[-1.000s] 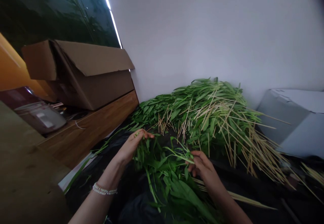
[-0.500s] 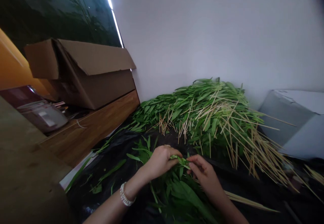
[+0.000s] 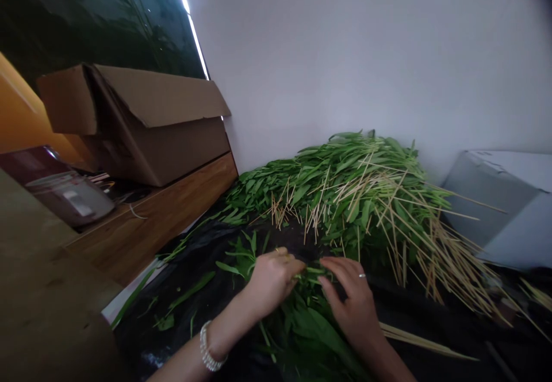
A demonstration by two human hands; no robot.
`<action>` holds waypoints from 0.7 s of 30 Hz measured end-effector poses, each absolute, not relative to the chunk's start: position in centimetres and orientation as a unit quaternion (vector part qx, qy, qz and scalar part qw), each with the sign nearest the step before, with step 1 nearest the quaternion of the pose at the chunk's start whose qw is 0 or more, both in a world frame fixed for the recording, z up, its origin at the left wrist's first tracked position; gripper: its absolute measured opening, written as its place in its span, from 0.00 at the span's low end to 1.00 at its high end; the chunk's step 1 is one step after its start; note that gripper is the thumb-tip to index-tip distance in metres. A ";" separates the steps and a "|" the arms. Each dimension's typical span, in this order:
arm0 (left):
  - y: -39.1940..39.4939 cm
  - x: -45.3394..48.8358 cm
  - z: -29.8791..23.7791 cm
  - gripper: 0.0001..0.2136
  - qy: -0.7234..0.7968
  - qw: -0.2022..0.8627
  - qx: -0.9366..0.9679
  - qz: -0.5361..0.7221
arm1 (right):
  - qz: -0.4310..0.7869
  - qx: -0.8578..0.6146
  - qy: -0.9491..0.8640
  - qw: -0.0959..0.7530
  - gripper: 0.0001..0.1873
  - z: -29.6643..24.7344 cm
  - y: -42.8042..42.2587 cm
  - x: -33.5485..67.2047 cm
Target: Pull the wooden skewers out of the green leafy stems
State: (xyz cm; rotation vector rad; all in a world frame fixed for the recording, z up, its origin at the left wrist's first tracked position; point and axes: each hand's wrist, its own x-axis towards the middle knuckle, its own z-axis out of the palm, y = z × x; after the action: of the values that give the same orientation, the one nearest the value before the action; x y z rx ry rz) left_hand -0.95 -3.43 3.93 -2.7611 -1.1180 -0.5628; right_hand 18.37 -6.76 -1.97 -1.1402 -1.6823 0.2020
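Both hands, left hand (image 3: 271,281) and right hand (image 3: 351,301), pinch the leafy stems (image 3: 313,271) between them.

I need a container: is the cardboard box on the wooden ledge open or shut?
Open. The cardboard box has its flaps folded outward, and its dark inside shows.

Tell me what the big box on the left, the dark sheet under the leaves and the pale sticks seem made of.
Box: cardboard by its look, matte brown, creased flaps.
Dark sheet under the leaves: probably plastic film, black, wrinkled with faint glints.
Pale sticks: likely bamboo or wood, matte straw-coloured, thin and straight; too small to be sure.
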 end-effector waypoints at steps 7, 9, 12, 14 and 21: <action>-4.2 -0.6 4.0 0.10 -0.348 0.060 -0.907 -0.229 | 0.037 -0.507 -0.748 0.426 0.08 -2.6 -6.8 18.1; -3.7 -1.2 4.0 0.09 -0.381 0.008 -0.894 -0.237 | 0.055 -0.515 -0.748 0.416 0.06 -2.8 -6.6 18.2; -2.8 -2.4 4.3 0.12 -0.464 -0.070 -0.846 -0.253 | 0.076 -0.510 -0.754 0.408 0.06 -3.0 -6.5 18.4; -2.4 -3.1 5.2 0.15 -0.524 -0.089 -0.799 -0.281 | 0.081 -0.510 -0.756 0.403 0.06 -3.0 -6.5 18.5; -3.9 -0.3 7.9 0.13 -0.380 0.061 -0.894 -0.230 | 0.060 -0.508 -0.770 0.381 0.08 -2.8 -6.7 18.3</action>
State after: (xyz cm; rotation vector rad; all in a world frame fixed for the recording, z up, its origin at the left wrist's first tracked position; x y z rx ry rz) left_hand -0.33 -3.94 7.88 -2.7050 -1.1481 -0.6947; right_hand 18.25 -6.74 -2.85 -1.2958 -1.9653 0.1528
